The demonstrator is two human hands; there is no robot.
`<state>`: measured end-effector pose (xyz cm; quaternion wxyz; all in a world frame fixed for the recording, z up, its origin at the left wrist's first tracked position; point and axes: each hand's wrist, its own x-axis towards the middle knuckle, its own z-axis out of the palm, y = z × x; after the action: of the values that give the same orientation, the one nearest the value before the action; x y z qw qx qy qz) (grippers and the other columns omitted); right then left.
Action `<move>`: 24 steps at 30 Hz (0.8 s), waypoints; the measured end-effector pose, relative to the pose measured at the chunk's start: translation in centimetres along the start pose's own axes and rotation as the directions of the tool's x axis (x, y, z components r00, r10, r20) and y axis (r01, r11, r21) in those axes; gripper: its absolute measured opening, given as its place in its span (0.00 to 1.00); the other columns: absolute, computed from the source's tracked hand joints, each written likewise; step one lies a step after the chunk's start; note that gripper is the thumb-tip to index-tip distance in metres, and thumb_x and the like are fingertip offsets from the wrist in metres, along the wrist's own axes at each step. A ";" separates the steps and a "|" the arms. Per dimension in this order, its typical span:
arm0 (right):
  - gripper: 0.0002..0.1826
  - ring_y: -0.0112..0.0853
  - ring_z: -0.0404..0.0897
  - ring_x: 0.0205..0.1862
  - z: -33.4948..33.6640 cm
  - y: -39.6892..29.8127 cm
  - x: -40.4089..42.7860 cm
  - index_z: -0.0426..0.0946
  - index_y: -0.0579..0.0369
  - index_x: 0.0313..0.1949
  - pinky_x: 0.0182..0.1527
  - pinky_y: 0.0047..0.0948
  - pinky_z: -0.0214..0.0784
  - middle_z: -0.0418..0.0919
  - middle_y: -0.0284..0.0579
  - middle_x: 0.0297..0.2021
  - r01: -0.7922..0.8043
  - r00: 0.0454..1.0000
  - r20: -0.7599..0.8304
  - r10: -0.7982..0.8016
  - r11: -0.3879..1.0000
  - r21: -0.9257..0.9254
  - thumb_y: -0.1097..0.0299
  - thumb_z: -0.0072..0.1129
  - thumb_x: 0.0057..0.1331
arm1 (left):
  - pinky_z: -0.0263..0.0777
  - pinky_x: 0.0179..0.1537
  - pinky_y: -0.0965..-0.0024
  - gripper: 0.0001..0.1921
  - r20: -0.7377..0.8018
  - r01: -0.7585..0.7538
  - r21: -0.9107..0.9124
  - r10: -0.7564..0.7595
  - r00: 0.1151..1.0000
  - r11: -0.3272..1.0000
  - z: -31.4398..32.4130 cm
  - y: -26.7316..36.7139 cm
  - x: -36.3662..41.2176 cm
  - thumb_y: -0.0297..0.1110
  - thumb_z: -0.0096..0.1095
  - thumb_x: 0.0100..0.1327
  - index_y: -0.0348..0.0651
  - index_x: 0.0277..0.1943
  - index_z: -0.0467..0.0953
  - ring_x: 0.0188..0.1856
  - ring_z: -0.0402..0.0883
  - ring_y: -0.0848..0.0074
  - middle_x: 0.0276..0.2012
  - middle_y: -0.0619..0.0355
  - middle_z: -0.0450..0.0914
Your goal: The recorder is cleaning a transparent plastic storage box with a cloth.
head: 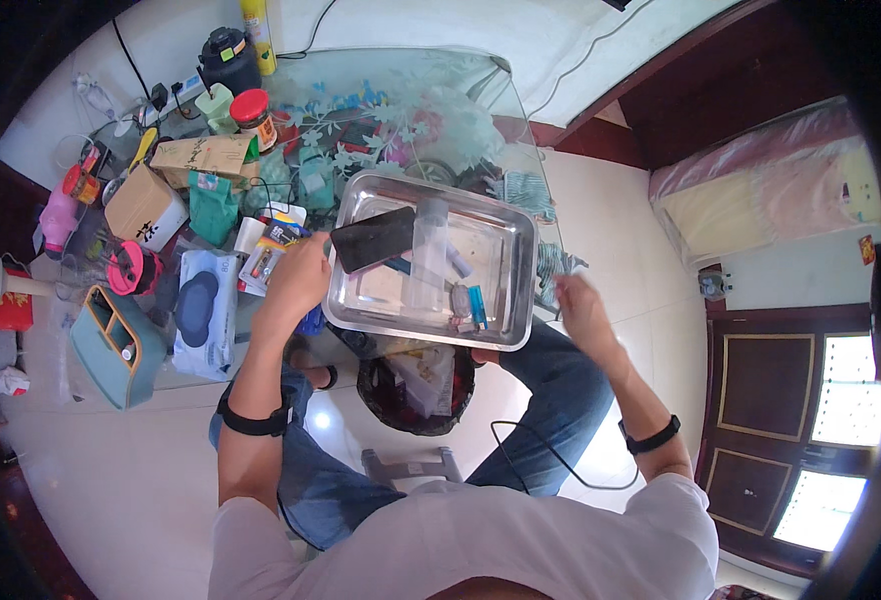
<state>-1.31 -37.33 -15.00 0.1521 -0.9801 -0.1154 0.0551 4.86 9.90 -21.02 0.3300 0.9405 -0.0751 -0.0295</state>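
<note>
A rectangular stainless steel tray (527, 300) sits at the table's near edge in front of me. My left hand (296, 279) is at the tray's left rim, its fingers around the left end of a black smartphone (377, 236) that slants over the tray. Inside the tray are a clear plastic tube or bottle (427, 262), a small greyish cylinder (458, 261), a blue lighter (478, 306) and a little transparent packet (460, 298). Off the tray's right side, my right hand (584, 315) is raised with curled fingers near a striped cloth (557, 266); blur hides whether it holds anything.
Wet wipes (202, 315), battery packs (264, 259), a blue-green caddy (114, 352), a cardboard box (140, 206) and a red-lidded jar (253, 116) crowd the left of the glass table (440, 67). A lined bin (380, 409) stands between my legs. A cable (560, 457) loops by my right arm.
</note>
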 end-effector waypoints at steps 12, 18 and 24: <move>0.16 0.30 0.83 0.45 3.7 -4.0 -1.2 0.65 0.52 0.54 0.43 0.31 0.82 0.82 0.43 0.43 -0.482 0.857 0.385 0.342 0.269 0.834 0.81 0.57 0.72 | 0.73 0.53 0.45 0.09 0.031 0.094 -0.017 -0.094 0.995 0.995 -0.4 0.1 0.7 0.25 0.57 0.65 0.29 0.45 0.75 0.50 0.82 0.42 0.42 0.36 0.83; 0.17 0.25 0.82 0.43 3.1 -2.7 0.7 0.67 0.46 0.54 0.40 0.26 0.77 0.83 0.40 0.45 -0.367 0.899 0.299 0.319 0.179 0.913 0.83 0.56 0.72 | 0.76 0.39 0.57 0.07 -0.125 -0.044 -0.160 0.024 0.992 0.986 -0.4 -0.7 0.9 0.27 0.60 0.70 0.35 0.46 0.74 0.36 0.85 0.56 0.34 0.46 0.84; 0.18 0.21 0.81 0.41 2.6 -0.6 2.5 0.68 0.40 0.54 0.35 0.21 0.73 0.81 0.32 0.40 -0.387 0.884 0.302 0.357 0.199 0.900 0.81 0.57 0.73 | 0.77 0.38 0.60 0.07 -0.136 0.034 -0.349 -0.087 0.987 0.936 -1.6 0.9 1.5 0.29 0.61 0.71 0.34 0.43 0.76 0.34 0.87 0.59 0.32 0.47 0.86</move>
<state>0.58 -35.41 -17.49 0.6770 -0.6965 0.1764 0.1595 6.38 10.00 -19.22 0.4936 0.8694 -0.0147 0.0179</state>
